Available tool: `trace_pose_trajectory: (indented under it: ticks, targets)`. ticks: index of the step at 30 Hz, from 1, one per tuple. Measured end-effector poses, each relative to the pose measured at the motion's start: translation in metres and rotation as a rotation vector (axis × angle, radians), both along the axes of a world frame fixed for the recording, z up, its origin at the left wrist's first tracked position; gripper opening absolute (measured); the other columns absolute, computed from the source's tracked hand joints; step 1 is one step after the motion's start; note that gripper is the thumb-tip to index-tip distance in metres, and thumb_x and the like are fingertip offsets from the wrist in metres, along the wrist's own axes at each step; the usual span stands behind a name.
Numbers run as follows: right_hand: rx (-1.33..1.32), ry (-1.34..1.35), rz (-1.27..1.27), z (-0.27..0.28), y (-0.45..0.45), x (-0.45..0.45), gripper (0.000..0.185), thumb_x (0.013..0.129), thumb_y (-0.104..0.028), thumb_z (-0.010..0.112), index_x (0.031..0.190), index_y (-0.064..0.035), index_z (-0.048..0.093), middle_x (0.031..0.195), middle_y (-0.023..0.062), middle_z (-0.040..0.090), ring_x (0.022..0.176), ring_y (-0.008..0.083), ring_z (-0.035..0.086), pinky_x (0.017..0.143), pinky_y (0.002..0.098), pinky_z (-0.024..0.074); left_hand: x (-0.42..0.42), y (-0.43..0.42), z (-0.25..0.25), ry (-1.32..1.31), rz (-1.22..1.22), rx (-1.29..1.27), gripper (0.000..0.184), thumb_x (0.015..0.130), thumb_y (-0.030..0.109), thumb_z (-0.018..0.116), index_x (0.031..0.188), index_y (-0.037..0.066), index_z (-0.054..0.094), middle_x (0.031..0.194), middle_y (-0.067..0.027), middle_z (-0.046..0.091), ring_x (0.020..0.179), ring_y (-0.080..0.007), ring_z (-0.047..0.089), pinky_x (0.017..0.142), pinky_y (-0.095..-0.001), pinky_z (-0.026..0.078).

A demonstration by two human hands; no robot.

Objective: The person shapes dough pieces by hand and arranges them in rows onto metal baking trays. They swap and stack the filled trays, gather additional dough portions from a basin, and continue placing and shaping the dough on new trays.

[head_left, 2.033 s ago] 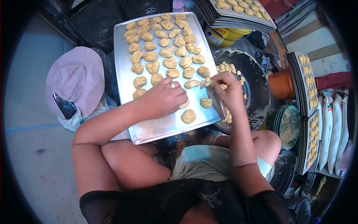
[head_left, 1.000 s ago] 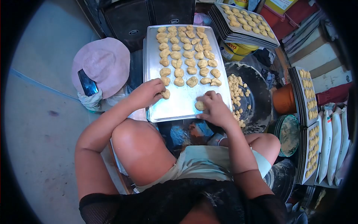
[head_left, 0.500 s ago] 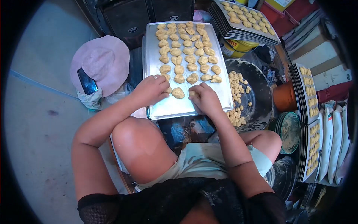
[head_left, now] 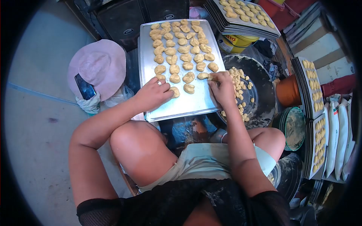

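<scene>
Nearest to me, the person sits with bare knees bent in pale shorts, and a shiny metal tray lies just beyond the lap. Dough lumps stand on it in uneven rows, filling the far part, while the near strip is bare, bright metal. At the tray's near left, the left hand has its fingertips against a lump at the row's end; I cannot tell whether they are closed on it. The right hand reaches over the right edge, thumb and fingers bent at another lump, their closure partly hidden. Right of the tray, a wide black basin, dusted pale, holds small dough pieces. To the left, a phone leans on a pink brimmed hat beside the grey floor. Off right are green-rimmed tubs, an orange pot and white sacks. Farther back, stacked trays bear more lumps above a yellow bucket, and black cabinets stand behind the tray.
</scene>
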State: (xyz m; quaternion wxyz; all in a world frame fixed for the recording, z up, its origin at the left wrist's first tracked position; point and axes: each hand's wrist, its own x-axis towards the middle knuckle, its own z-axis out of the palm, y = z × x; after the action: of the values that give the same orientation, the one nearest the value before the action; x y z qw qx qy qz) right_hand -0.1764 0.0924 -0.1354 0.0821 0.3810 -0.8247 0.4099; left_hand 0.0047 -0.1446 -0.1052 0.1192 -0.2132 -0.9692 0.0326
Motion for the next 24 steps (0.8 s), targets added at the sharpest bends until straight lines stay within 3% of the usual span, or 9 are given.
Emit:
trace_pose_trajectory:
  ticks: [5,8,11,15,16,19,20,23,24]
  targets:
    - [-0.063,-0.239,0.046,-0.016,0.004,-0.001,0.024,0.075,-0.006,0.069,0.100,-0.0069,0.068,0.099,0.0120,0.059,0.100,0.0339,0.056,0.088,0.0423,0.0448,-0.003,0.000,-0.001,-0.012,0.012,-0.042,0.023,0.077,0.020,0.069,0.097,0.013,0.062,0.086,-0.0011,0.056,0.090,-0.0193,0.056,0.082,-0.0345,0.041]
    - [-0.003,0.109,-0.039,-0.001,-0.002,0.011,0.028,0.076,-0.012,0.072,0.104,-0.0099,0.070,0.101,0.0082,0.060,0.105,0.0298,0.052,0.092,0.0418,0.0377,-0.006,0.005,0.002,0.002,0.035,-0.012,0.019,0.077,0.018,0.066,0.094,0.012,0.060,0.084,-0.0021,0.056,0.089,-0.0193,0.057,0.081,-0.0344,0.041]
    - [0.131,0.103,-0.018,-0.011,-0.014,0.008,0.033,0.077,-0.020,0.074,0.109,-0.0127,0.071,0.102,0.0048,0.060,0.108,0.0267,0.048,0.094,0.0409,0.0312,-0.006,0.016,0.021,-0.018,0.057,0.053,0.022,0.076,0.019,0.068,0.096,0.011,0.061,0.089,-0.0036,0.057,0.092,-0.0208,0.058,0.082,-0.0347,0.041]
    - [0.173,0.073,-0.036,-0.008,-0.026,0.004,0.028,0.077,-0.023,0.075,0.103,-0.0125,0.073,0.102,0.0046,0.060,0.103,0.0267,0.050,0.091,0.0402,0.0314,0.003,0.023,0.063,-0.035,0.232,0.079,0.025,0.081,0.026,0.069,0.099,0.009,0.065,0.101,-0.0071,0.060,0.102,-0.0249,0.056,0.086,-0.0383,0.041]
    - [0.205,0.042,-0.020,0.001,-0.024,0.005,0.032,0.078,-0.023,0.075,0.108,-0.0109,0.071,0.106,0.0079,0.060,0.104,0.0287,0.050,0.092,0.0410,0.0344,0.009,0.032,0.079,-0.073,0.292,0.096,0.025,0.082,0.026,0.068,0.100,0.009,0.065,0.103,-0.0076,0.060,0.103,-0.0258,0.056,0.087,-0.0392,0.041]
    - [-0.061,0.031,0.023,-0.009,-0.017,-0.021,0.038,0.081,-0.022,0.073,0.115,-0.0069,0.066,0.111,0.0141,0.057,0.104,0.0323,0.051,0.093,0.0432,0.0387,0.017,0.061,0.101,-0.218,0.410,0.184,0.027,0.084,0.026,0.067,0.104,0.008,0.066,0.106,-0.0085,0.061,0.105,-0.0277,0.056,0.089,-0.0412,0.040]
    - [-0.099,-0.040,0.005,-0.010,-0.016,-0.029,0.047,0.085,-0.021,0.068,0.126,-0.0009,0.056,0.121,0.0206,0.054,0.111,0.0372,0.050,0.098,0.0455,0.0401,0.016,0.070,0.103,-0.274,0.437,0.225,0.028,0.084,0.026,0.067,0.105,0.008,0.066,0.106,-0.0087,0.061,0.105,-0.0282,0.056,0.089,-0.0418,0.040]
    - [-0.199,-0.104,-0.036,-0.030,-0.030,-0.056,0.052,0.089,-0.020,0.064,0.133,0.0048,0.048,0.133,0.0238,0.050,0.123,0.0409,0.046,0.105,0.0462,0.0365,0.004,0.083,0.077,-0.233,0.461,0.186,0.028,0.084,0.025,0.066,0.107,0.008,0.066,0.108,-0.0092,0.061,0.106,-0.0285,0.056,0.089,-0.0412,0.040]
    - [-0.111,-0.089,-0.020,-0.037,-0.037,-0.063,0.056,0.094,-0.023,0.057,0.138,0.0071,0.041,0.142,0.0251,0.044,0.134,0.0410,0.038,0.113,0.0470,0.0290,0.001,0.085,0.065,-0.229,0.450,0.203,0.031,0.084,0.024,0.066,0.110,0.008,0.064,0.110,-0.0094,0.060,0.106,-0.0282,0.056,0.089,-0.0411,0.041]
